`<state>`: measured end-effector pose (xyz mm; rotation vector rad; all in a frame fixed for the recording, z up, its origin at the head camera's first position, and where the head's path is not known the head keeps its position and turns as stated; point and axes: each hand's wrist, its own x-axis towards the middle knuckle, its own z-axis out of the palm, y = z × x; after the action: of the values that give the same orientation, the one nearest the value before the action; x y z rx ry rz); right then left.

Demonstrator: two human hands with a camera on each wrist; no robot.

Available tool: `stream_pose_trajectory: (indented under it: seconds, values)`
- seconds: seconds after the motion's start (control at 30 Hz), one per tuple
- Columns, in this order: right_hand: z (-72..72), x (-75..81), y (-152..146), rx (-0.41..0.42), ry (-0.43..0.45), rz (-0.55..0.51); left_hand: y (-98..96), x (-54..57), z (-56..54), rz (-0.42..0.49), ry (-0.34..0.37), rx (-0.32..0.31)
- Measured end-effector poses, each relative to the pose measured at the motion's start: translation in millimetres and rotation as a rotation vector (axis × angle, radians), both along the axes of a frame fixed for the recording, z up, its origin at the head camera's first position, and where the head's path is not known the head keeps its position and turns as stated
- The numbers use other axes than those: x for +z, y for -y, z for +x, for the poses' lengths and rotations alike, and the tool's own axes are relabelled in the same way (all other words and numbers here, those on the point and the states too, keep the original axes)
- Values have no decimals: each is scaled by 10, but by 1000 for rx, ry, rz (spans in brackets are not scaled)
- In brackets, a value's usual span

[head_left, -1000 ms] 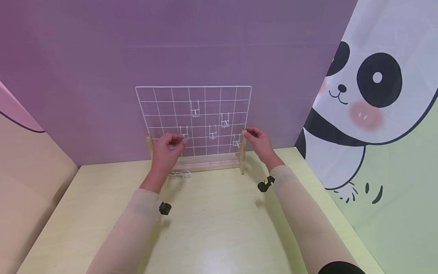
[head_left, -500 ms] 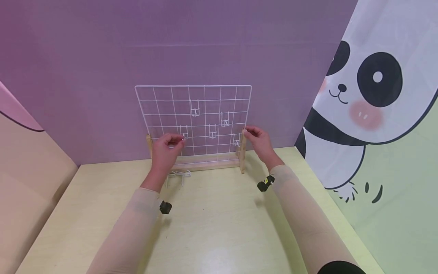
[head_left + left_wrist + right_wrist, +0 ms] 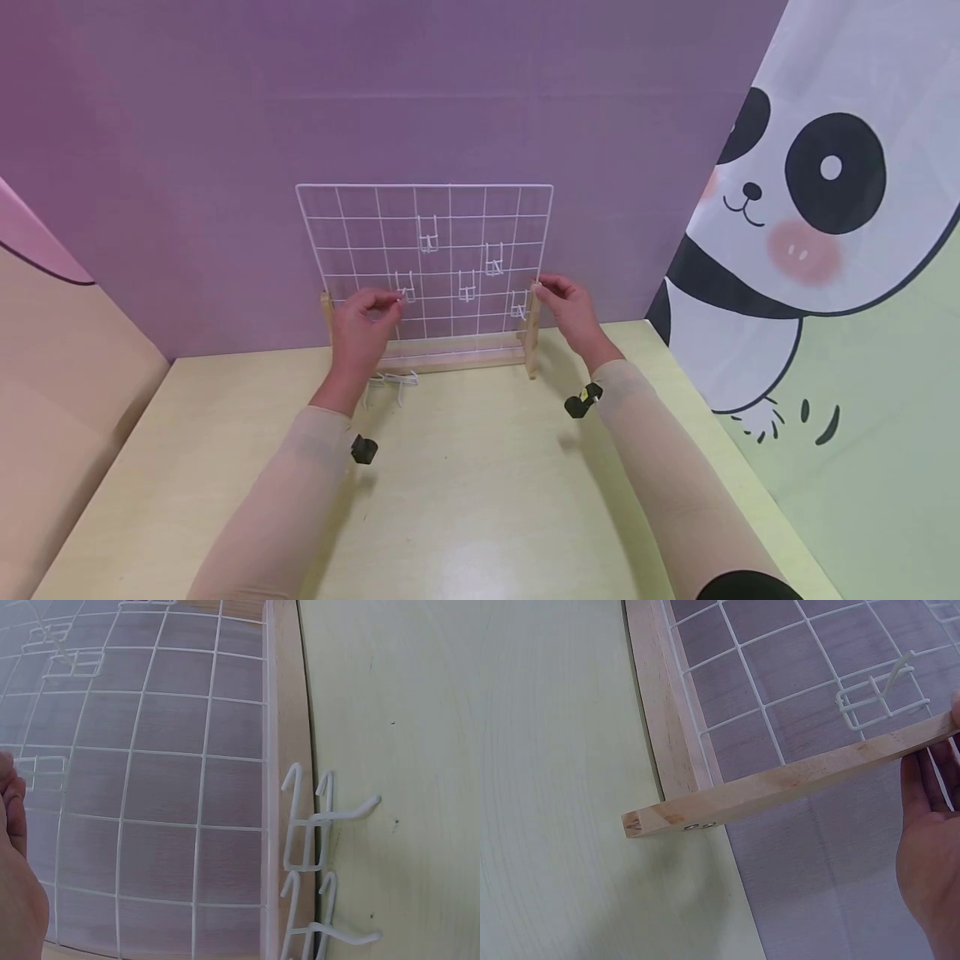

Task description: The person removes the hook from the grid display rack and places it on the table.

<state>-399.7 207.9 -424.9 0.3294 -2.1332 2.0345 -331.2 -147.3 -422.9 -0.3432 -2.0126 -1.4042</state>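
A white wire grid panel (image 3: 426, 185) stands upright in a wooden stand, with several white wire hooks hung on it. My left hand (image 3: 362, 329) is at the panel's lower left, thumb and fingertip pinching the front of a hook (image 3: 407, 292). In the left wrist view that hook (image 3: 49, 773) lies against the grid, partly covered by the fingers. On the other side, my right hand (image 3: 573, 317) grips the stand's right wooden upright (image 3: 532, 333) near its top. The right wrist view has the thumb in front of this upright (image 3: 795, 776) and the fingers behind.
Two loose white hooks (image 3: 308, 823) lie by the stand's wooden base bar (image 3: 292, 697), below my left hand. The pale wooden table (image 3: 465, 467) reaches back to a purple wall covering (image 3: 187, 208). A panda-print sheet (image 3: 825, 275) hangs at the right.
My left hand shifts very slightly left and up at the same hook. The right hand keeps its grip on the upright.
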Motion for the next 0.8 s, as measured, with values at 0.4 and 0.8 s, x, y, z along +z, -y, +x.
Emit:
stream_pose_trajectory:
  seconds: [0.4,0.8]
  values:
    - [15,10,11,-5,0,7,43,129,-16,-17,-147,52]
    - [19,7,9,-2,15,11,53,155,79,-44,-106,39]
